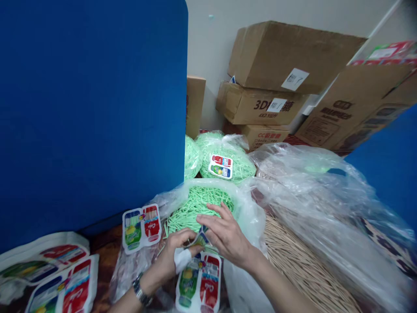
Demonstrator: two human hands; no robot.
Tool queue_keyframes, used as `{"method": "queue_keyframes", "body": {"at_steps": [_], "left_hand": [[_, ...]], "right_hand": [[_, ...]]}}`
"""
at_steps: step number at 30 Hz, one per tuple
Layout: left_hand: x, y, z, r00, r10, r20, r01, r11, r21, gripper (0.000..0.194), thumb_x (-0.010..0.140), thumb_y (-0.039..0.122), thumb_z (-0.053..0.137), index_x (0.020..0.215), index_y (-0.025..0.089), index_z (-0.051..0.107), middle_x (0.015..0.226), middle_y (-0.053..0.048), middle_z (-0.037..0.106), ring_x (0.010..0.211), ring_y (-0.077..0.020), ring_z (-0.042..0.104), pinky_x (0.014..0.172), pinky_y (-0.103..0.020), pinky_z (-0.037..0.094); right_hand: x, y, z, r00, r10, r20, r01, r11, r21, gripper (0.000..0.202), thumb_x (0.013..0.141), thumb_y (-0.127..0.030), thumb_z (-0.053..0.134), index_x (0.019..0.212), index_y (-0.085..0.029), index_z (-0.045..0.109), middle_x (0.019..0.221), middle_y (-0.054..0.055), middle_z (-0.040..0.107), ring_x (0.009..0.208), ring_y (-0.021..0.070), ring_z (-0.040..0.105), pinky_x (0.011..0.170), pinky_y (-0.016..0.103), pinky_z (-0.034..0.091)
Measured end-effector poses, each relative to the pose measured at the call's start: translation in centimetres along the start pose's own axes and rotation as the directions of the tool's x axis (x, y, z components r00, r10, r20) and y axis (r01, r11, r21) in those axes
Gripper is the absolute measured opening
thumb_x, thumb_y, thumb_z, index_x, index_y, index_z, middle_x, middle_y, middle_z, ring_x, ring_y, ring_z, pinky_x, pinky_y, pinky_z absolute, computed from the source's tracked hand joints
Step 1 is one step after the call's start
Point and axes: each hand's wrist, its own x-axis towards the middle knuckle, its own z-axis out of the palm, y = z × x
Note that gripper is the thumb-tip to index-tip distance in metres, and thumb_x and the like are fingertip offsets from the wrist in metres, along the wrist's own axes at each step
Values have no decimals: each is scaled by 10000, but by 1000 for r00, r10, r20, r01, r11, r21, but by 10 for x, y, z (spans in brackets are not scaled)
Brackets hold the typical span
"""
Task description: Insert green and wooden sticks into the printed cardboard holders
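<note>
My left hand (177, 252) is closed on a small printed pouch (201, 238), pinching it between thumb and fingers. White wrapping (182, 259) covers the thumb's base. My right hand (228, 237) meets the pouch from the right; its thumb and index finger are at the pouch's edge, the other fingers spread above. A few green sticks show under that hand. Just beyond lies an open plastic bag of thin green sticks (197, 204). Below my hands lies a pouch with green and red bottle prints (198, 284). Another filled pouch (142, 228) lies to the left.
Bulging bags of green sticks (224, 148) stand behind, one with a printed pouch (220, 167) on top. Brown sticks (302, 261) lie under clear plastic (309, 187) at right. More printed packs (65, 287) lie lower left. A blue panel (91, 108) and stacked cartons (270, 104) border the space.
</note>
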Motion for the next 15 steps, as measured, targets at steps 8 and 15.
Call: {"method": "queue_keyframes", "body": {"at_steps": [8,15], "left_hand": [[6,-8,7,974,-224,-26,174,820,-546,249,793,392,679,811,150,623,675,14,609,623,-140,547,608,-246,450],[16,11,6,966,-239,-99,164,862,-479,262,732,246,752,941,131,644,879,-57,700,775,-191,630,689,-272,499]], "right_hand": [[-14,24,3,914,403,56,-394,843,367,361,953,-420,444,1224,-205,547,1051,86,676,946,218,643,816,346,525],[-15,15,18,888,453,80,-434,767,473,240,931,-397,493,941,-182,600,810,31,649,710,156,608,631,247,478]]}}
